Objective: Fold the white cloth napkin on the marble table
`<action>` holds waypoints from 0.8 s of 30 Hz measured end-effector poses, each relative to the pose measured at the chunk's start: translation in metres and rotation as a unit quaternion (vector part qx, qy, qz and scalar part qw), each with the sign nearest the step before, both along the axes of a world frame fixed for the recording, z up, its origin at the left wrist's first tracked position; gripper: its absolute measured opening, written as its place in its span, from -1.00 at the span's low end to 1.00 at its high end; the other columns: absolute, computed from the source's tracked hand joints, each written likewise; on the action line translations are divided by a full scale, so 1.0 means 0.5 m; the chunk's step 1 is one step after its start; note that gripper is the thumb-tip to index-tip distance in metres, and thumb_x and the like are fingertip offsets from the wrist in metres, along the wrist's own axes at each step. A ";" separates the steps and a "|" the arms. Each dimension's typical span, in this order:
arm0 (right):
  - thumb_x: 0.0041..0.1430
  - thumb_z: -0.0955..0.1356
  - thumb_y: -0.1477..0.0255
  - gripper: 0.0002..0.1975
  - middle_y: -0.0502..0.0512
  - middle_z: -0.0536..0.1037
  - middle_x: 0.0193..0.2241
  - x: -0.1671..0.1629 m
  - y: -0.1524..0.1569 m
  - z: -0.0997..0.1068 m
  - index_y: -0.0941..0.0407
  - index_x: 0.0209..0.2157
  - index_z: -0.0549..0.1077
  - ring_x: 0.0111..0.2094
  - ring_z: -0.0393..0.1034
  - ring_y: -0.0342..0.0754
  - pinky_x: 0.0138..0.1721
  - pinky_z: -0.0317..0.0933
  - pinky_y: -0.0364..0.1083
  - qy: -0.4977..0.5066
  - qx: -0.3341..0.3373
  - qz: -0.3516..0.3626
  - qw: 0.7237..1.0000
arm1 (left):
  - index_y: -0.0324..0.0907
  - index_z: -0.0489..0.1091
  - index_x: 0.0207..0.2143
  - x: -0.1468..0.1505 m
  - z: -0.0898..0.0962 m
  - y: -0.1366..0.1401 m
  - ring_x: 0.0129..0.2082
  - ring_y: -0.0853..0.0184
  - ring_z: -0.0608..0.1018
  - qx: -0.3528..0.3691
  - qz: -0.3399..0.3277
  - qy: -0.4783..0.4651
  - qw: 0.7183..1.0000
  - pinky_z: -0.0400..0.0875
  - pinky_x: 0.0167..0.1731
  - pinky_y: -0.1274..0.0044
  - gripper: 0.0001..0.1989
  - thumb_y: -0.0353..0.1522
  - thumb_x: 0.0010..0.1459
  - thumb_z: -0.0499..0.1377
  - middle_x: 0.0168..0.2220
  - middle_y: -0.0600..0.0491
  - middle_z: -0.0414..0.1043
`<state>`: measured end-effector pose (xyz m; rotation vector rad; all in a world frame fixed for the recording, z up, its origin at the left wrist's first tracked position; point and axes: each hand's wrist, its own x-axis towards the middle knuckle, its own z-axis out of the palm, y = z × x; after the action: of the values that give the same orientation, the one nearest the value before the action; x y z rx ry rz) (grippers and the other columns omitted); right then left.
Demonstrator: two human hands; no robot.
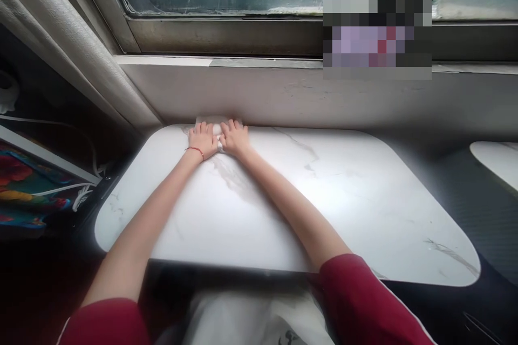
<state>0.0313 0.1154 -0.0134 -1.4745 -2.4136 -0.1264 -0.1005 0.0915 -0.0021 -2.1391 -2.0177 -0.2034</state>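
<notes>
My left hand (203,139), with a thin red string bracelet at the wrist, lies palm down at the far edge of a white marble-patterned table (275,215). Right beside it, my right hand (234,137) also rests palm down, fingers stretched toward the wall. Beneath both sets of fingers is a pale, thin sheet (217,119), like a folded wipe or tissue; its far end shows against the wall and a bit of white shows between the hands. Most of it is covered, so its exact kind is unclear.
A wall and a window frame (226,35) rise behind the table, with a blurred-out patch on the right. A pale pipe (81,38) slants down at left, near white cables (83,197) and colourful fabric (28,188). A second white tabletop (499,164) is at right.
</notes>
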 end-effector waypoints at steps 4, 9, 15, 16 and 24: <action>0.35 0.10 0.41 -0.47 0.60 0.17 0.28 -0.002 -0.069 0.000 0.32 0.26 0.21 0.28 0.02 0.36 0.05 0.15 0.31 0.009 0.006 0.017 1.000 | -0.45 0.18 0.26 -0.005 0.009 -0.078 0.24 -0.10 0.27 -0.015 -0.029 0.029 0.999 0.22 0.11 0.13 -0.42 -0.35 0.26 -0.12 0.29 -0.36 0.18; 0.32 0.18 0.34 -0.42 0.71 0.19 0.26 0.053 -0.293 -0.011 0.44 0.25 0.19 0.29 0.06 0.45 0.19 -0.05 0.42 -0.014 0.033 0.026 0.999 | -0.43 0.29 0.18 0.021 0.022 -0.303 0.11 -0.10 0.39 -0.009 -0.103 0.075 0.992 0.32 0.00 0.15 -0.47 -0.35 0.25 -0.10 0.17 -0.36 0.33; 0.26 0.24 0.30 -0.43 0.61 0.40 0.13 0.127 -0.475 0.006 0.41 0.17 0.31 0.15 0.24 0.43 0.18 0.00 0.36 -0.077 0.069 0.112 0.988 | -0.20 0.46 -0.12 0.068 0.042 -0.458 -0.10 0.00 0.46 0.015 -0.197 0.059 0.979 0.32 0.03 0.15 -0.68 -0.29 0.23 -0.01 -0.13 -0.21 0.47; 0.27 0.23 0.33 -0.47 0.60 0.42 0.11 0.131 -0.470 0.010 0.39 0.16 0.33 0.12 0.27 0.43 0.12 0.07 0.34 -0.081 0.059 0.103 0.990 | -0.20 0.46 -0.14 0.077 0.039 -0.447 -0.11 0.00 0.46 0.005 -0.199 0.049 0.979 0.35 -0.01 0.18 -0.70 -0.31 0.22 -0.02 -0.13 -0.21 0.46; 0.33 0.18 0.32 -0.50 0.58 0.36 0.10 0.198 -0.220 0.006 0.37 0.14 0.33 0.05 0.21 0.32 0.04 0.08 0.18 -0.045 0.042 0.124 0.990 | -0.39 0.27 0.14 0.160 -0.008 -0.223 0.19 -0.05 0.32 0.014 -0.112 -0.012 0.994 0.23 0.15 0.22 -0.54 -0.35 0.26 -0.06 0.18 -0.32 0.28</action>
<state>0.1301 0.0054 -0.0102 -1.1437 -2.6068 -0.2391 -0.0207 -0.0199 -0.0061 -2.3531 -1.7723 -0.2881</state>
